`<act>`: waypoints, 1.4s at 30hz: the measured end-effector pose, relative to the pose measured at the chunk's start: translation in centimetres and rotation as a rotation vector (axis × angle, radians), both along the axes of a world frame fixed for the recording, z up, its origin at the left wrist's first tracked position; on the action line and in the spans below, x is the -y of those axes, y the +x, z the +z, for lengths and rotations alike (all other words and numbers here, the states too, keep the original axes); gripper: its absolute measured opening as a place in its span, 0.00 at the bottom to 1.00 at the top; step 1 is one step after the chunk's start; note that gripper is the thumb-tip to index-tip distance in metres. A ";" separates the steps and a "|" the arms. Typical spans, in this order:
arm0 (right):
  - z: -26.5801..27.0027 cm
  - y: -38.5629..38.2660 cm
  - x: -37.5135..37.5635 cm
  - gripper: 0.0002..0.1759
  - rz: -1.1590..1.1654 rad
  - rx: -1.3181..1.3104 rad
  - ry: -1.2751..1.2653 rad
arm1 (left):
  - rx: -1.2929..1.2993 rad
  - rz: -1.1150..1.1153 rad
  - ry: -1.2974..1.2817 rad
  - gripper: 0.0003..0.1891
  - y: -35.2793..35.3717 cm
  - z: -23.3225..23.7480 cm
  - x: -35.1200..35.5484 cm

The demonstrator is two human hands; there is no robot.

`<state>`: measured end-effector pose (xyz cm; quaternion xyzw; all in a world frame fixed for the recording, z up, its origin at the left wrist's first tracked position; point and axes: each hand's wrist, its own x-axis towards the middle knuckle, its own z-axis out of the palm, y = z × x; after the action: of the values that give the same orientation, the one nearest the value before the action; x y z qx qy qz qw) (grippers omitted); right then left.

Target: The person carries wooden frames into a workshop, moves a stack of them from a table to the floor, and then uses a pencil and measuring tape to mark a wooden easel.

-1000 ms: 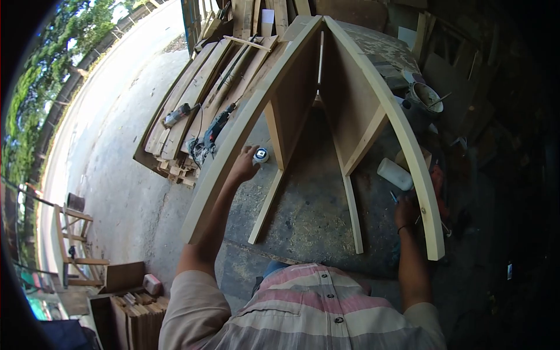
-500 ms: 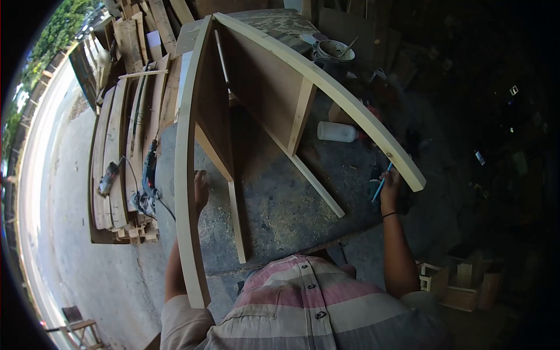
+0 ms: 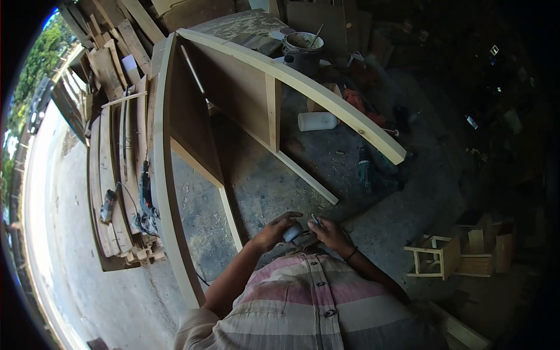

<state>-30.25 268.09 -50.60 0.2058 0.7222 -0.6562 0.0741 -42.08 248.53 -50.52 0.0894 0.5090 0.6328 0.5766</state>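
Close to the striped shirt, my left hand (image 3: 273,233) curls over a small rounded blue-grey object (image 3: 292,232) whose kind I cannot make out. Just to its right, my right hand (image 3: 330,233) is closed on a slim blue pencil (image 3: 315,219), its end poking up past the fingers. Ahead of both hands stands a wooden frame with two curved beams meeting at the far end. The left beam (image 3: 164,175) runs down beside my left arm; the right beam (image 3: 326,98) ends away from my right hand. Dark panels (image 3: 233,87) and straight legs (image 3: 306,177) hang between them.
Beyond the right beam lie a white bottle (image 3: 317,121), a red tool (image 3: 356,100), a dark green drill (image 3: 364,166) and a bucket (image 3: 303,42). Stacked boards (image 3: 108,169) with power tools (image 3: 146,186) line the left. Small wooden stools (image 3: 440,256) stand at right.
My left hand has come from behind the left beam to in front of my body. The right hand, with the pencil, has moved inward from the right beam's end. The view has shifted.
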 end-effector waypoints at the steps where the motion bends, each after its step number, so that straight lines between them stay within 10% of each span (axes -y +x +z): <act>1: -0.2 0.2 -0.2 0.19 0.026 -0.035 0.068 | 0.004 0.001 -0.004 0.24 0.8 -1.3 -1.5; 3: -2.0 1.0 -0.8 0.19 0.057 -0.069 0.133 | -0.551 -0.182 0.073 0.25 2.2 -3.5 -4.0; 10: -4.2 3.5 -6.1 0.14 -0.036 0.113 0.031 | -0.857 -0.259 -0.016 0.35 3.0 -1.2 -9.0; 20: -0.3 3.6 -6.2 0.12 -0.182 0.011 -0.427 | -0.611 -0.199 0.173 0.37 1.7 -1.0 -10.8; 22: -0.1 3.5 -6.4 0.12 -0.169 0.020 -0.411 | -1.053 -0.204 0.206 0.38 1.5 -0.5 -11.0; 29: -0.6 3.0 -7.1 0.13 -0.068 0.051 -0.495 | -0.763 -0.238 0.275 0.39 0.9 -0.3 -11.3; 42: -4.3 2.5 -8.2 0.09 -0.146 0.041 -0.609 | -1.216 -0.419 0.051 0.21 -2.9 -4.3 -12.5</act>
<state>-27.75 276.26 -54.94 0.2387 0.4743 -0.8416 0.0994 -44.97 261.06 -54.81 0.5434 0.7015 0.3552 0.2940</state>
